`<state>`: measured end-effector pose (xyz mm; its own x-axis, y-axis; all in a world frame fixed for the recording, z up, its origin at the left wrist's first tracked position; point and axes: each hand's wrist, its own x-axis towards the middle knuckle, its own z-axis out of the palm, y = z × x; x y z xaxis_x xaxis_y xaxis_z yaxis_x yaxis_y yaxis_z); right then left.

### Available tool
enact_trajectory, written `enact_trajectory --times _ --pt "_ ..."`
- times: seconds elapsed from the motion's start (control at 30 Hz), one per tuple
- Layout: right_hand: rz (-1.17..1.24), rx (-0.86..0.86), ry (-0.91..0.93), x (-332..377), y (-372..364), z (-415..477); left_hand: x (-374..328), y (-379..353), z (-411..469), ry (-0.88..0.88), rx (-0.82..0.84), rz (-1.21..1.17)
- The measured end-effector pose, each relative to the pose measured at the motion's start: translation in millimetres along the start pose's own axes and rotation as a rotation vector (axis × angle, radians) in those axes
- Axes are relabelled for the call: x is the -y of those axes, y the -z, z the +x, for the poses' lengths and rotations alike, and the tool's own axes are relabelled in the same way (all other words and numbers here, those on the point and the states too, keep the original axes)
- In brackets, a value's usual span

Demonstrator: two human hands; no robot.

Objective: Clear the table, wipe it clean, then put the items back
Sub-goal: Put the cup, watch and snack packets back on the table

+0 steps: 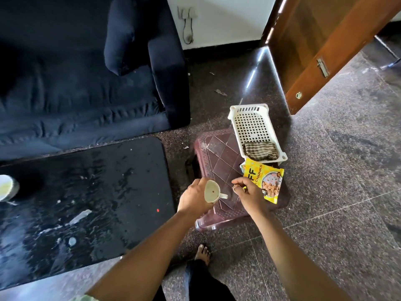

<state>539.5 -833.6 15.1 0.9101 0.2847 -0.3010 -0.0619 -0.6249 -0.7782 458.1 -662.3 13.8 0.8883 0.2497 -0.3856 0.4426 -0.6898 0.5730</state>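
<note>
- So, state of play: the left hand (195, 199) is wrapped round a small beige plastic funnel (211, 191), holding it just over the maroon plastic stool (219, 153) that stands beside the bench.
- The right hand (249, 195) hovers over the stool too, fingers curled with the tips bunched together right by the corner of a yellow snack packet (268, 181). Honestly can't tell whether it's pinching something tiny or nothing at all.
- Biggest risk imo: that packet overhangs the stool's right edge, so one nudge from the right hand could slide it onto the floor.
- The funnel is round with a stubby handle. Set down near the stool's front edge, it could roll off.
- A white slotted plastic basket (233, 111) seems to hang off the stool's far corner, with a checked brown cloth (260, 151) bunched in its near end. Crowd the stool more and it might tip.
- The glossy black bench (97, 181) isn't cleared yet: a white-and-green cup (6, 187) sits at its left edge, with wet smears, white scraps and a red speck all over. Wiping round the cup would just push mess about.
- Room: dark blue sofa (65, 94) behind the bench, speckled polished stone floor (347, 181), brown wooden door (325, 51) open at top right, white wall socket (187, 13) with a dangling cord.
</note>
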Motion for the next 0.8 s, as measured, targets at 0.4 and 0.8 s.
enact_trajectory --times 0.4,0.8 --pt "0.033 0.357 0.07 122.4 -160.7 -7.7 151.6 125.2 -89.0 0.294 -0.313 -0.167" --pt "-0.026 0.435 0.035 198.3 -337.1 -27.5 380.6 227.1 -125.7 0.54 -0.354 -0.178"
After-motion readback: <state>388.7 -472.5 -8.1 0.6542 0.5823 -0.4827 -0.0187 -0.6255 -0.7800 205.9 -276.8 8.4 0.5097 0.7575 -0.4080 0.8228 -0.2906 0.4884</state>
